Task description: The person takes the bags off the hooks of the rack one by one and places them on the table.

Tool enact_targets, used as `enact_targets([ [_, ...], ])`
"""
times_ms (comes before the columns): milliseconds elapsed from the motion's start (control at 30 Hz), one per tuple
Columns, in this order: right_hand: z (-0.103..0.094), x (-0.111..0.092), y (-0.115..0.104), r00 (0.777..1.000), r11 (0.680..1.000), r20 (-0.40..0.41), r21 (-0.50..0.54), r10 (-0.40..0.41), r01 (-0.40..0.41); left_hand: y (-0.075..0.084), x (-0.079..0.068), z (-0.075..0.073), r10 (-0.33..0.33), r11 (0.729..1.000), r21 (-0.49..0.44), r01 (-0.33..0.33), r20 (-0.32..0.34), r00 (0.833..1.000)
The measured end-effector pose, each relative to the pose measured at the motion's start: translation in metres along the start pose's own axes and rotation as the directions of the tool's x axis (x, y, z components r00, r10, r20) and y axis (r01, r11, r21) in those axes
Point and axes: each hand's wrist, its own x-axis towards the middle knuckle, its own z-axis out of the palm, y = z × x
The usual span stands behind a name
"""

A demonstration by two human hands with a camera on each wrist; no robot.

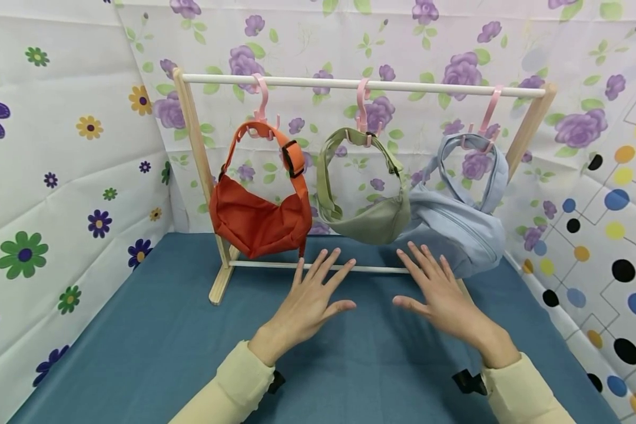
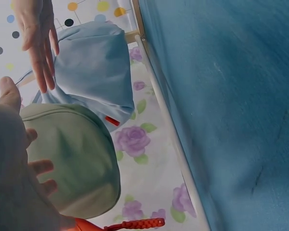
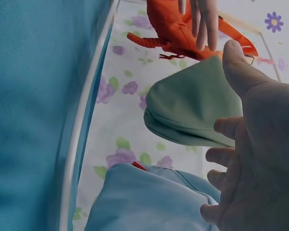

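Three cloth shoulder bags hang by pink hooks from the white top bar of a wooden rack. The orange-red bag (image 1: pixel 262 218) is at the left, the green bag (image 1: pixel 373 221) in the middle and the light blue bag (image 1: pixel 461 221) at the right. My left hand (image 1: pixel 307 306) is held out with fingers spread, in front of the gap between the orange-red and green bags. My right hand (image 1: pixel 445 303) is likewise spread, its fingertips near the lower part of the blue bag. Both hands hold nothing. In the right wrist view the green bag (image 3: pixel 197 106) lies beyond the fingers.
The rack's top bar (image 1: pixel 318 83) rests on wooden side posts, with a white lower bar (image 1: pixel 275 265) near the blue tabletop (image 1: pixel 138 330). Pink hooks (image 1: pixel 361 103) carry the bags. Flower-printed cloth (image 1: pixel 307 35) hangs behind, and dotted cloth (image 1: pixel 604 235) stands at the right.
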Motion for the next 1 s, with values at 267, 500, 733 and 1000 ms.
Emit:
enact_targets([
  [267, -0.015, 0.003, 0.001, 1.0, 1.0, -0.029, 0.017, 0.002, -0.001, 0.003, 0.002, -0.001, 0.017, 1.0, -0.001, -0.017, -0.039, 0.999],
  [500, -0.025, 0.005, 0.002, 0.999, 1.0, -0.035, 0.016, 0.006, -0.005, 0.003, 0.004, -0.002, 0.042, 0.999, 0.016, -0.041, -0.082, 0.996],
  [733, -0.035, 0.01, 0.01, 0.996, 1.0, -0.083, 0.008, -0.025, 0.025, 0.003, 0.007, -0.004, 0.067, 0.998, 0.022, -0.065, -0.104, 0.992],
  [1000, -0.055, 0.016, 0.014, 0.989, 0.997, -0.131, -0.023, -0.073, 0.071, 0.011, 0.014, -0.008, 0.103, 0.995, -0.005, -0.104, -0.111, 0.988],
])
